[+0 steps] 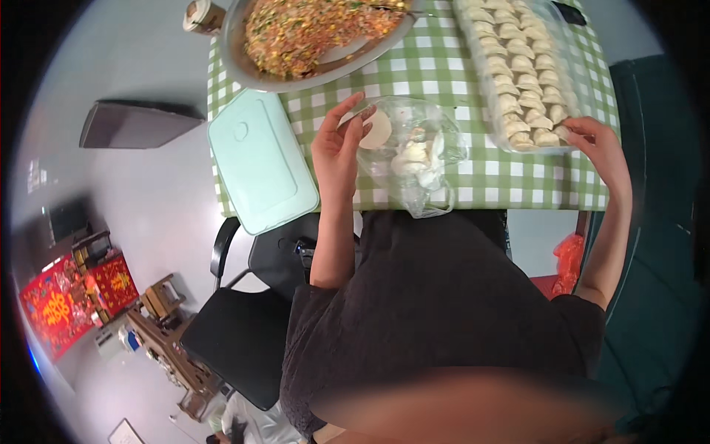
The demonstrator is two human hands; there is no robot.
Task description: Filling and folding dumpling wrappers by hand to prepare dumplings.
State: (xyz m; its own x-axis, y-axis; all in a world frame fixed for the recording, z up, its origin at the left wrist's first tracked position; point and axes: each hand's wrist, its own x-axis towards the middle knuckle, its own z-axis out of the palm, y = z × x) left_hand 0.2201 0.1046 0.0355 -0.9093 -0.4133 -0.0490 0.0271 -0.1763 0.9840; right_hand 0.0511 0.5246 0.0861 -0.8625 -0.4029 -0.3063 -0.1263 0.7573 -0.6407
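A clear plastic tray [501, 150] holds rows of pale folded dumplings [521, 65] at the right of the table. At its near right corner my right hand [596, 145] pinches a dumpling [562, 133], beside the last ones in the rows. My left hand [342, 140] is raised near the table's middle, its fingers curved and apart. A round dumpling wrapper [378, 129] shows just right of its fingertips; whether they touch its edge is hard to tell. Right of that wrapper, a clear plastic bag [425, 200] holds a crumpled white mass [420, 159].
A large metal bowl [296, 83] of chopped, colourful filling [318, 33] stands at the back left. In front of it lies a pale green lid [262, 163]. A paper cup [203, 16] is at the far left corner. The checked tablecloth [473, 177] covers the table; a black chair [244, 333] stands left.
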